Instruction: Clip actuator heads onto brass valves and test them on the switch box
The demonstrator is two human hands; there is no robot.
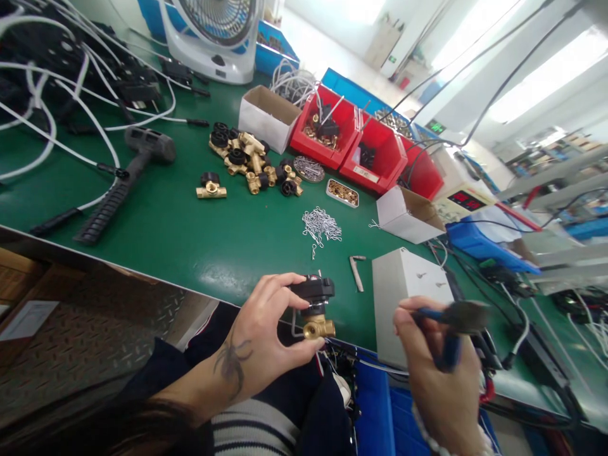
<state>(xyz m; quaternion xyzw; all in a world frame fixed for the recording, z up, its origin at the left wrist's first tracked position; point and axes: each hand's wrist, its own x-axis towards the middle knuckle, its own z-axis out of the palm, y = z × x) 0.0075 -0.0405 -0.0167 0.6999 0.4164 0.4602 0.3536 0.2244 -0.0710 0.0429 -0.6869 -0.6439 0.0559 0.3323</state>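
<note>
My left hand (pixel 266 323) is closed on a brass valve (pixel 319 326) with a black cap on top, its thumb under the brass body and its fingers on the cap. A bent metal wire shows beside the valve. My right hand (pixel 439 380) grips blue-handled pliers (pixel 463 316), blurred by motion, to the right of the valve and apart from it. Beyond the valve lies a heap of metal spring clips (pixel 322 225), with one loose clip nearer me. An L-shaped rod (pixel 356 273) rests next to a grey metal box (pixel 392 304).
Several brass valves (pixel 251 155) are piled on the green table (pixel 185 247). A black hammer (pixel 128 177) and tangled white cables (pixel 95 107) lie left. Behind are a fan (pixel 218 60), red bins (pixel 327 136), white cartons (pixel 268 117) and a tray of small brass parts (pixel 342 192).
</note>
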